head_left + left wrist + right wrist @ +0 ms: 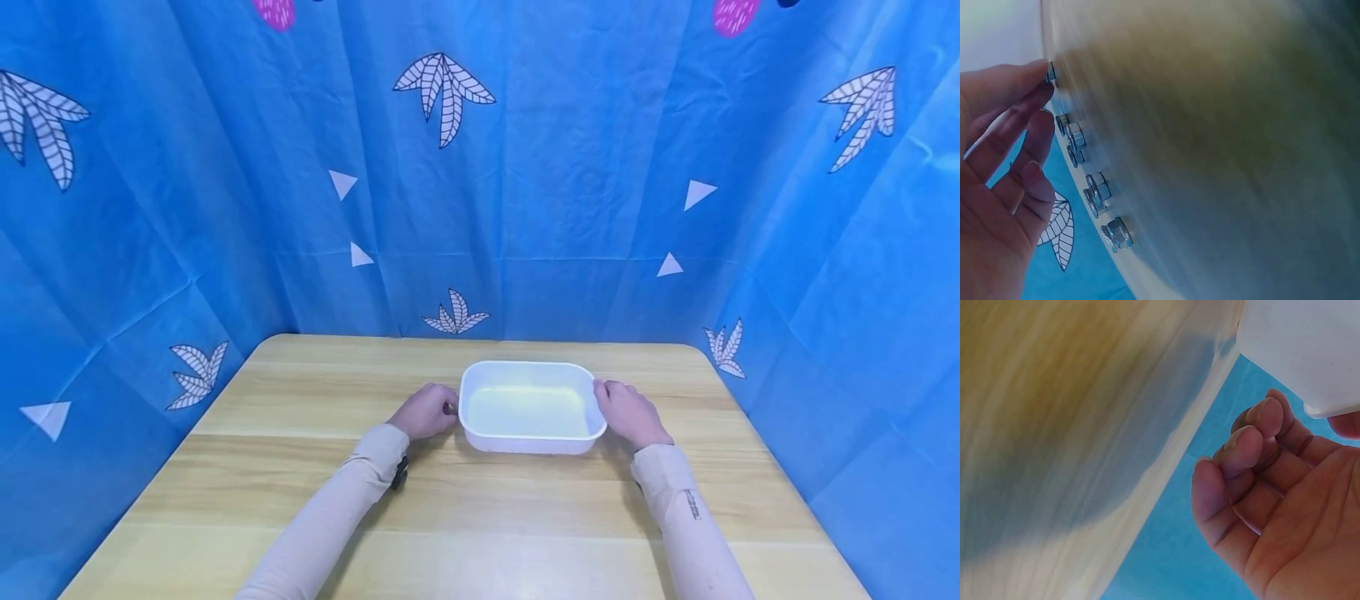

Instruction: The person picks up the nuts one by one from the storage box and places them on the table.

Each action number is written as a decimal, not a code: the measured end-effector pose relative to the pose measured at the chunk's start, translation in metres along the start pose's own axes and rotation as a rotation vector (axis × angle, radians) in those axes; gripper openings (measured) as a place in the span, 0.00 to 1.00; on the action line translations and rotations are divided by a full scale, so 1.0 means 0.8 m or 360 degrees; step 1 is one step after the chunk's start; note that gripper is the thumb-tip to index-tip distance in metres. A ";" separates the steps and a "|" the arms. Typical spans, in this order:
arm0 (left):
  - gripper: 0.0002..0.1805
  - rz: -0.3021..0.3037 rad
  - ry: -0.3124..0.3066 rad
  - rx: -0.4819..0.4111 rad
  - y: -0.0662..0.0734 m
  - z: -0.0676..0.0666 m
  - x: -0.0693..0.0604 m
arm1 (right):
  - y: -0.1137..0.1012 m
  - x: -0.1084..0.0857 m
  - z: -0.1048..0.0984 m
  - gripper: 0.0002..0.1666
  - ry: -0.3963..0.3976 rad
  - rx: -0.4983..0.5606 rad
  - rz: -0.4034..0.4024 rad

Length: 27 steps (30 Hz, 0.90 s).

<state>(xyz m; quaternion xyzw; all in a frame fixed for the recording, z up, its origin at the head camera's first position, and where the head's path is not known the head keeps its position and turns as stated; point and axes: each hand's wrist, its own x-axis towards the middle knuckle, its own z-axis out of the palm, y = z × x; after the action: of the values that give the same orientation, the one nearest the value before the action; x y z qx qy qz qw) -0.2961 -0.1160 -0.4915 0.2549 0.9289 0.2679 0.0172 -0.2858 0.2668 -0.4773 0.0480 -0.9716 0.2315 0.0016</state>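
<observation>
A white rectangular plastic tub with rounded corners stands on the wooden table. My right hand holds its right end at the rim; in the right wrist view the thumb lies against the tub while the other visible fingers curl loosely below it. Close by the tub's left end is my left hand. In the left wrist view its thumb and index finger pinch a small shiny metal flange nut at the tabletop. Several similar hex flange nuts lie beside it; the left hand hides them from the head view.
The light wooden table has rounded far corners. Blue patterned curtains hang behind it and along both sides. A dark band sits at the left wrist.
</observation>
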 end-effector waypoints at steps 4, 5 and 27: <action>0.08 0.0058 0.0011 0.0040 0.003 -0.005 -0.002 | -0.001 0.000 -0.001 0.36 0.0010 -0.0007 -0.0004; 0.08 0.0059 0.0011 0.0049 0.003 -0.006 -0.003 | -0.002 0.000 -0.001 0.37 0.0010 -0.0007 -0.0004; 0.06 -0.0084 0.0161 0.0056 0.018 -0.011 -0.020 | 0.009 0.006 0.002 0.36 -0.0001 0.0044 -0.0028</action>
<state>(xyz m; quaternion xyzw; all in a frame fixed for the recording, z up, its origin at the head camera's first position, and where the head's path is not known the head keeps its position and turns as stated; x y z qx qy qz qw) -0.2768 -0.1178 -0.4783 0.2166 0.9396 0.2636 -0.0271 -0.2913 0.2725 -0.4818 0.0565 -0.9679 0.2448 0.0026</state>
